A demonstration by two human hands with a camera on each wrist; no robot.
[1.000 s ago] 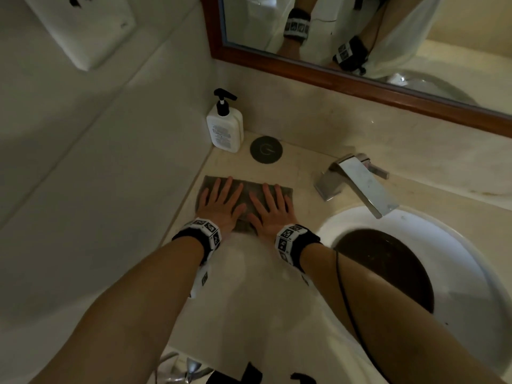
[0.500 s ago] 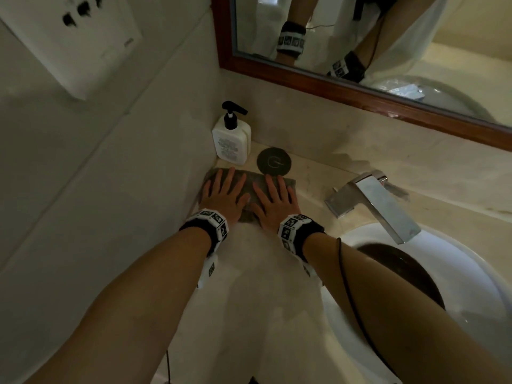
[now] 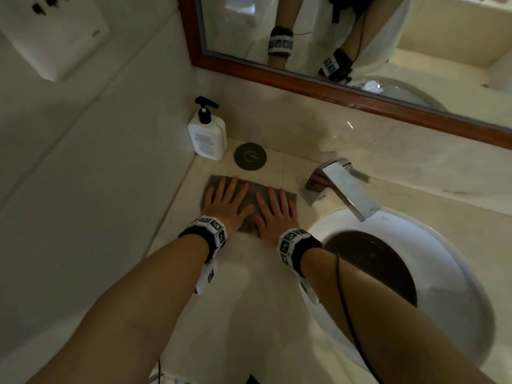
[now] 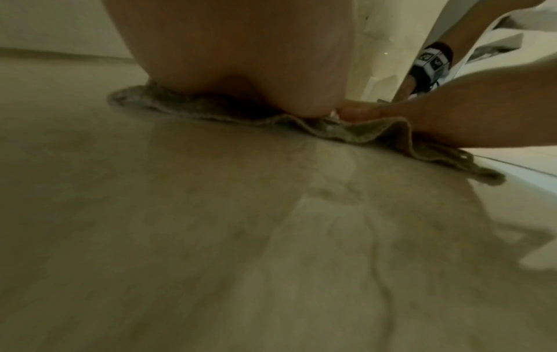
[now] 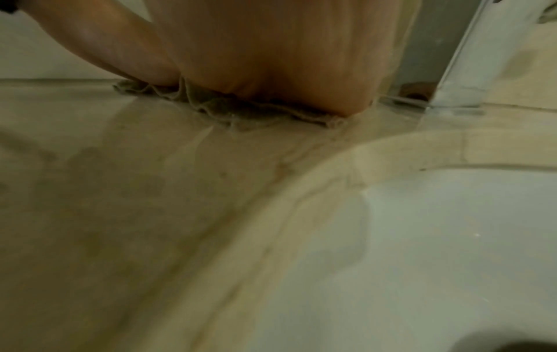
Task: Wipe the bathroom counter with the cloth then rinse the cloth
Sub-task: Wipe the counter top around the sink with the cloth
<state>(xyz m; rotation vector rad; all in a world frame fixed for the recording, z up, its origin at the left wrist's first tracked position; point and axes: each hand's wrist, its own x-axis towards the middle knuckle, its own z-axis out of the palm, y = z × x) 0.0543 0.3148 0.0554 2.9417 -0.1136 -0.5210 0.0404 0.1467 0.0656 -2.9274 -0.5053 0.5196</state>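
Note:
A grey cloth lies spread flat on the beige marble counter, left of the basin. My left hand and right hand press on it side by side, palms down, fingers straight and spread. In the left wrist view the heel of my left hand sits on the cloth, whose near edge ripples. The right wrist view shows my right palm bearing on the bunched cloth edge beside the basin rim.
A white pump bottle stands in the back corner by the wall, with a dark round disc next to it. The chrome faucet overhangs the white basin at right. A wood-framed mirror runs behind.
Both hands slid the cloth away toward the bottle and disc, then drew it back toward me a little; the hands stay flat on it throughout.

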